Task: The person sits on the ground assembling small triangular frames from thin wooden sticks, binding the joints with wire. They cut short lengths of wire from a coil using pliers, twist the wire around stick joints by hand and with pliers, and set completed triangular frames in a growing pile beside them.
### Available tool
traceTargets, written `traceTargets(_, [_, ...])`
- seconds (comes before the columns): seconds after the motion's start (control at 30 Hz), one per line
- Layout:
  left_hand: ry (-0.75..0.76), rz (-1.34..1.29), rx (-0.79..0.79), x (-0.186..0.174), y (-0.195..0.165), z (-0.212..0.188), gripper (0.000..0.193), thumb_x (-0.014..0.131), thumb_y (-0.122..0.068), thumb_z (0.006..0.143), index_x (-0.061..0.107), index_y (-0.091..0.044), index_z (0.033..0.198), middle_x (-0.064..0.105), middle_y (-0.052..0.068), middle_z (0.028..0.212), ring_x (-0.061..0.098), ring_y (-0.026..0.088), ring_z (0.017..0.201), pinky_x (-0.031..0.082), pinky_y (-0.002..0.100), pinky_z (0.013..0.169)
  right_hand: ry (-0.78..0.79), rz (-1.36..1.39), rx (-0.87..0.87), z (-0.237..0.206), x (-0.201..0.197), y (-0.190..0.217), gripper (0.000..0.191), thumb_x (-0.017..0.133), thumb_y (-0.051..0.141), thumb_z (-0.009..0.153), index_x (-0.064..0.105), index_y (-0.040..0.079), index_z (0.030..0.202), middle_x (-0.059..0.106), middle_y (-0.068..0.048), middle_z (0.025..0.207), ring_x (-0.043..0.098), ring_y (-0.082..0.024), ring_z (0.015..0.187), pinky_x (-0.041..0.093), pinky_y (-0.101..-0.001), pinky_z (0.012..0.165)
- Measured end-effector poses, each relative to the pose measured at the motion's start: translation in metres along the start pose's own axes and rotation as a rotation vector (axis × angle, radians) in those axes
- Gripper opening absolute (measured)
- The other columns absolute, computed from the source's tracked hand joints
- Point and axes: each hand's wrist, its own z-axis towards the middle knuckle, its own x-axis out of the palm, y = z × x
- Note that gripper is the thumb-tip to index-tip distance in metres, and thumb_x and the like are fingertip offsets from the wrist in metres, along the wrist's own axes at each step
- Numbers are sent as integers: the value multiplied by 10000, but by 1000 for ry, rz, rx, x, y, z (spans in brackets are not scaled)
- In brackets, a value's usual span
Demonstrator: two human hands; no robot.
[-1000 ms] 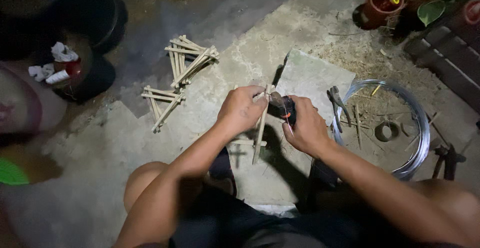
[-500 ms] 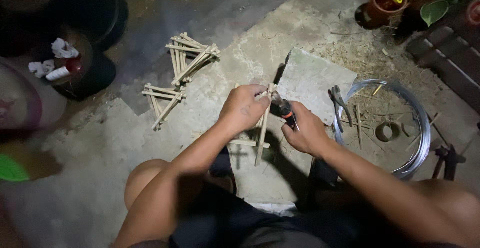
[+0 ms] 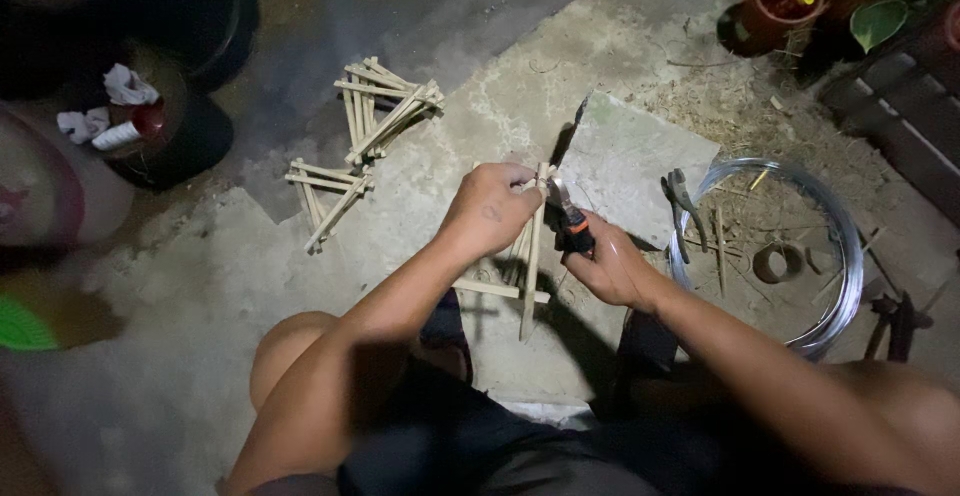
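My left hand [image 3: 492, 208] grips the top of a small frame of bamboo sticks [image 3: 530, 266], held upright above the concrete floor. My right hand [image 3: 612, 268] holds pliers with black and orange handles [image 3: 572, 220], their jaws at the top joint of the frame, next to my left fingers. The frame's lower crossbar shows below my left wrist. My knee is under my left forearm.
Two finished stick frames [image 3: 385, 106] [image 3: 330, 191] lie on the floor at the left. A flat stone slab [image 3: 630, 161] is behind my hands. At the right lie a wire coil [image 3: 845, 256], another pair of pliers [image 3: 682, 201] and a small roll [image 3: 772, 262]. A clay pot [image 3: 775, 1] stands far right.
My right hand with the pliers has shifted slightly toward the frame's top joint. The left hand keeps its hold on the sticks.
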Motion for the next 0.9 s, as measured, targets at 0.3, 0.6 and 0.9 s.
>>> traceTargets(0.3, [-65, 31, 156, 3, 9, 2, 270, 661, -249, 808, 765, -76, 988, 722, 206, 981, 693, 397, 932, 553, 415, 809, 20, 3, 54, 2, 3, -4, 302, 637, 130, 803, 585, 26, 1082, 634, -113, 832, 593, -224, 766, 523, -359, 745])
traceTargets(0.6, [-39, 47, 55, 3, 3, 1, 292, 672, -281, 807, 773, -84, 999, 726, 218, 930, 711, 386, 893, 558, 413, 789, -1, 24, -11, 1, 6, -6, 304, 624, 109, 791, 573, 32, 1080, 598, -108, 849, 561, -227, 776, 513, -364, 746])
traceTargets(0.9, [-36, 32, 9, 4, 2, 1, 323, 684, -291, 802, 762, -78, 1032, 727, 220, 922, 722, 373, 891, 559, 396, 790, -9, 66, 39, -1, 5, -5, 255, 619, 107, 794, 593, 27, 1034, 632, -98, 842, 591, -217, 782, 525, -361, 757])
